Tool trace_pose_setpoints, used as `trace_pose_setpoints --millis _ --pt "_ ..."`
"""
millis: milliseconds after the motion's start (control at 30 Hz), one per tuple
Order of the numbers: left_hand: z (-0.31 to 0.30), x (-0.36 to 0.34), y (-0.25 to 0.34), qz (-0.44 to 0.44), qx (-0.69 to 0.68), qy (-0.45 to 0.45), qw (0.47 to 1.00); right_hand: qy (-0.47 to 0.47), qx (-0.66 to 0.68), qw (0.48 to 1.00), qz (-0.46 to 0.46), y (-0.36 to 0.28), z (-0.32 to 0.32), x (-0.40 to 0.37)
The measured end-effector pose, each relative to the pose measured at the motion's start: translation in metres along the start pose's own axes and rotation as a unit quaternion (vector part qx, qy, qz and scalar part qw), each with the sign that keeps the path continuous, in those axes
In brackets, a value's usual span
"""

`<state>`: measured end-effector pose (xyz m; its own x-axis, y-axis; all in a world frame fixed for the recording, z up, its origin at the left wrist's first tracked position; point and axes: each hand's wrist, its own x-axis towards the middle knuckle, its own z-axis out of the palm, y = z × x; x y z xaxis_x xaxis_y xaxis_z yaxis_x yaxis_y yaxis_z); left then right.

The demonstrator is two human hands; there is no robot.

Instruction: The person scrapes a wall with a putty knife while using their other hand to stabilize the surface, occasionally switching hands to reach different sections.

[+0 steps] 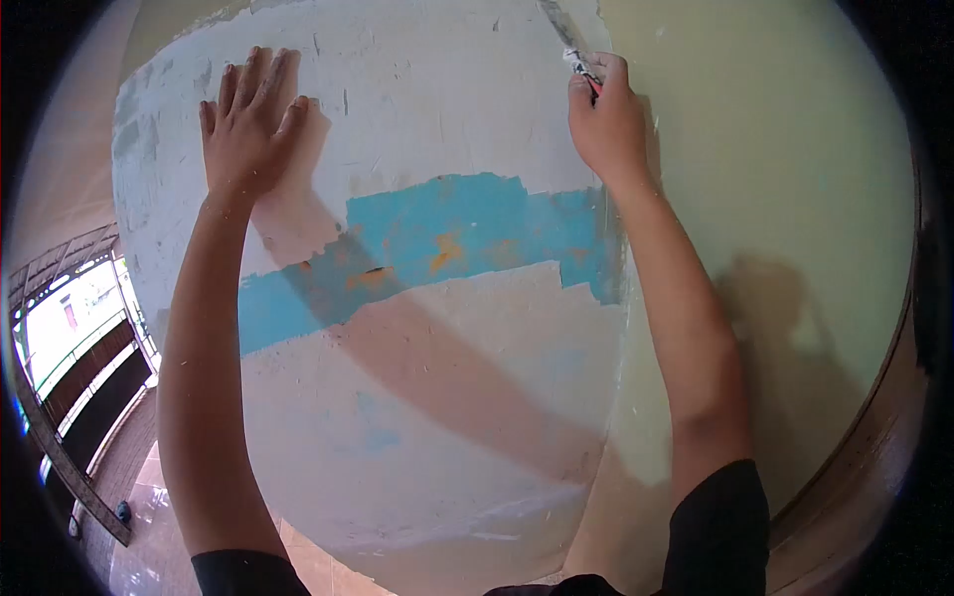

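Note:
My left hand [248, 134] lies flat on the whitish wall surface [417, 89] at the upper left, its fingers spread. At the top right, my right hand [608, 114] is closed around the handle of a scraper [568, 38], whose blade points up and left against the wall. White material clings to the scraper near the handle. Below and between the hands, a ragged band of turquoise paint [437, 223] with orange spots crosses the wall. Nothing shows in my left hand.
Yellow-green wall [775, 149] extends to the right, with a shadow on it. At the left, a metal railing [75, 387] stands beside a bright opening. Tiled floor [149, 497] shows at the lower left. A dark edge line curves along the far right.

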<state>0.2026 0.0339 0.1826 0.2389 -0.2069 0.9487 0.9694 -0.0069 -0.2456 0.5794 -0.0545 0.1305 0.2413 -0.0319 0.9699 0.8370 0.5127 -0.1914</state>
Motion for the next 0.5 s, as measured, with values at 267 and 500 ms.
trace_pose_setpoints --millis 267,500 --pt "-0.003 -0.007 0.005 -0.042 0.025 -0.014 0.999 -0.087 -0.199 0.976 0.032 -0.003 -0.016 0.001" --pt "0.007 -0.010 -0.003 -0.033 0.029 0.026 0.999 -0.126 -0.253 0.959 0.034 -0.002 -0.010 -0.007"
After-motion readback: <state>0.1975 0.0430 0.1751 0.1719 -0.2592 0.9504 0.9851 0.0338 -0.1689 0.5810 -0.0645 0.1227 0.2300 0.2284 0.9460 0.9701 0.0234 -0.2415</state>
